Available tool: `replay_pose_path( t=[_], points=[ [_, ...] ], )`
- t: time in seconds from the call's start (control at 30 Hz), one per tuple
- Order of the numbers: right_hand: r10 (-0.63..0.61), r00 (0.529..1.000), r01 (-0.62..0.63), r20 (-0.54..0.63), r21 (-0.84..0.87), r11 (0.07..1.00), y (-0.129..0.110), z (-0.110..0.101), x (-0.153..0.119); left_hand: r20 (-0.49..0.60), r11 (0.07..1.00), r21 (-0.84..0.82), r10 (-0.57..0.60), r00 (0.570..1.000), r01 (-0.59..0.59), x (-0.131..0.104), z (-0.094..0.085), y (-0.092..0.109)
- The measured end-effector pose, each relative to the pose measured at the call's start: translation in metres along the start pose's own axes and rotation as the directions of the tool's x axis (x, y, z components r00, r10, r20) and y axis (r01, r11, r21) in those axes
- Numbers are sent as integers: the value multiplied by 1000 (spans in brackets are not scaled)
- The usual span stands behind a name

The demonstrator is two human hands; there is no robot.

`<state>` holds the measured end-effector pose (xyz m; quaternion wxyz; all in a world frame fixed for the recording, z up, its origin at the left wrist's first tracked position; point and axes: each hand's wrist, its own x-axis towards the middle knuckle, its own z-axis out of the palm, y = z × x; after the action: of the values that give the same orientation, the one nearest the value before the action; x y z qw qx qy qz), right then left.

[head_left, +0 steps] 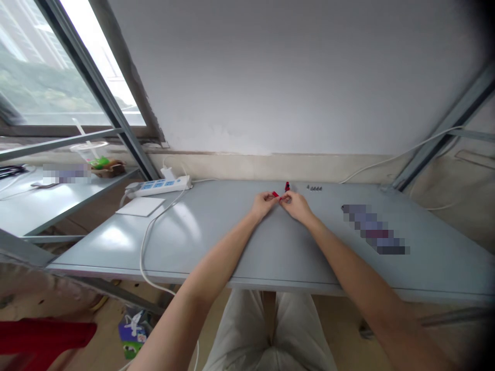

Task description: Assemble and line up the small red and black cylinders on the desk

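Observation:
Over the middle of the grey table (pixel 209 242), my left hand (pixel 263 205) pinches a small red piece (pixel 276 194). My right hand (pixel 297 206) meets it from the other side, fingertips closed together near the piece's right end. A speck of red shows by those fingertips, but what they grip is too small to make out. Just behind my right hand stands a small red-and-black object (pixel 287 186). A short row of several tiny dark grey parts (pixel 315 188) lies farther right, towards the wall.
A white power strip (pixel 160 186) with plugs lies at the back left, its cable (pixel 145 237) running over the front edge. Near it is a flat white square (pixel 141 206). A phone-like blurred object (pixel 373 229) lies on the right. Metal posts (pixel 444 129) flank the table.

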<state>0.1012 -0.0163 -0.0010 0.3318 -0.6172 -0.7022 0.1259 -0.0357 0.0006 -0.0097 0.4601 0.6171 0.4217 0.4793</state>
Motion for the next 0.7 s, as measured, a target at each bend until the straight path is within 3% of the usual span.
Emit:
replay_pose_path(
  t=[0.17, 0.33, 0.53, 0.7],
  points=[
    [-12, 999, 13, -32, 37, 999, 4, 1, 2, -76, 962, 263, 90, 993, -67, 9, -12, -2],
    [78, 990, -87, -118, -79, 993, 14, -12, 6, -256, 844, 535, 113, 960, 44, 26, -37, -5],
    [132, 981, -151, -141, -136, 979, 22, -19, 7, -335, 806, 555, -9, 942, 204, 32, -49, -8],
    [130, 981, -155, -143, -179, 972, 24, -19, 8, -393, 814, 516, -50, 918, 265, 32, -49, -11]
  ],
)
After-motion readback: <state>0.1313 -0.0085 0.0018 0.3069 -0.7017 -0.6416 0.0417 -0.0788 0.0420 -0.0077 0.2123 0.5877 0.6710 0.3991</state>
